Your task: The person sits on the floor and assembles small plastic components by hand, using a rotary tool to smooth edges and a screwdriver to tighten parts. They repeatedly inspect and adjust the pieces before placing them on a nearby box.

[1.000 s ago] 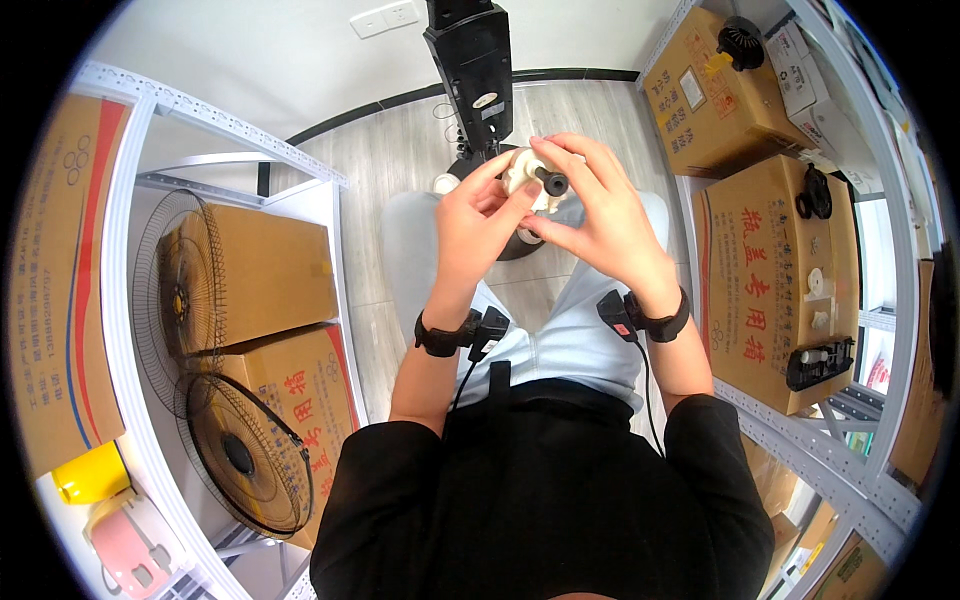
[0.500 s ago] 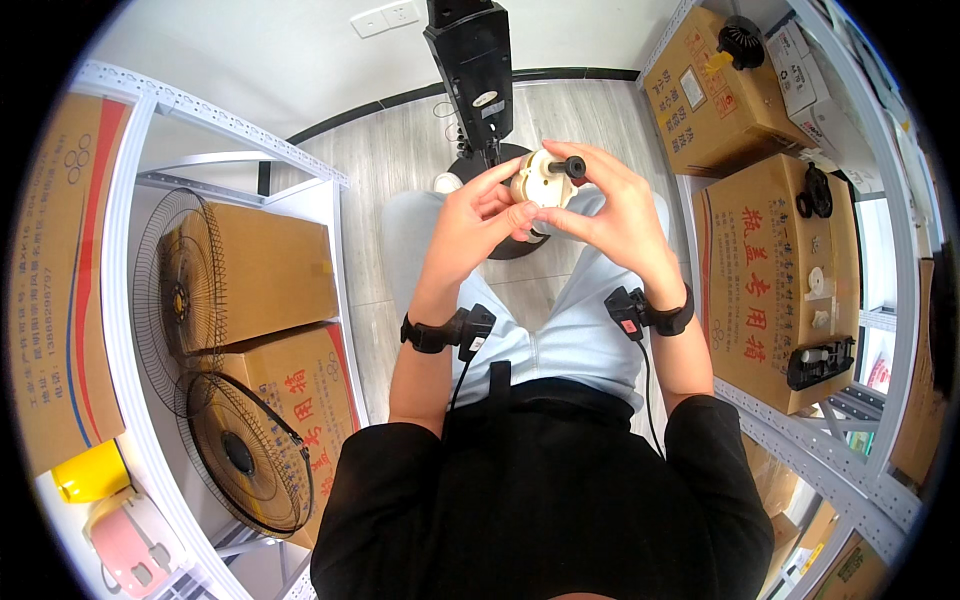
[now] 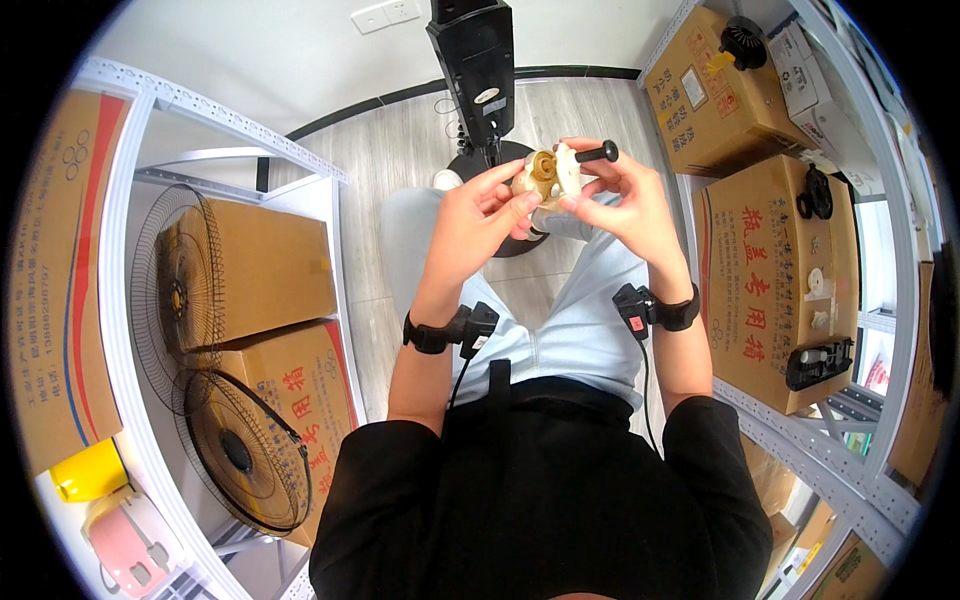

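In front of my knees, both hands hold parts of a small cream plastic gearbox. My left hand (image 3: 492,208) grips the housing (image 3: 540,180), where a round yellowish-brown gear shows inside. My right hand (image 3: 628,205) pinches the white cover (image 3: 569,172), from which a black knob on a shaft (image 3: 598,153) sticks out to the right. Cover and housing stand apart at the top; lower down, my fingers hide whether they touch. Just beyond my hands rises a black fan stand (image 3: 473,75) on a round base (image 3: 470,168).
Left, a metal shelf holds cardboard boxes (image 3: 270,270) and two round fan grilles (image 3: 180,290) (image 3: 240,455). Right, boxes (image 3: 740,300) carry black and white small parts, including a black plastic housing (image 3: 820,363). Cabled black wrist devices (image 3: 478,328) (image 3: 634,310) sit on both forearms.
The gearbox has come apart: the cover with the black knob has moved right and turned away from the housing, exposing the gear inside. My left hand has barely moved.
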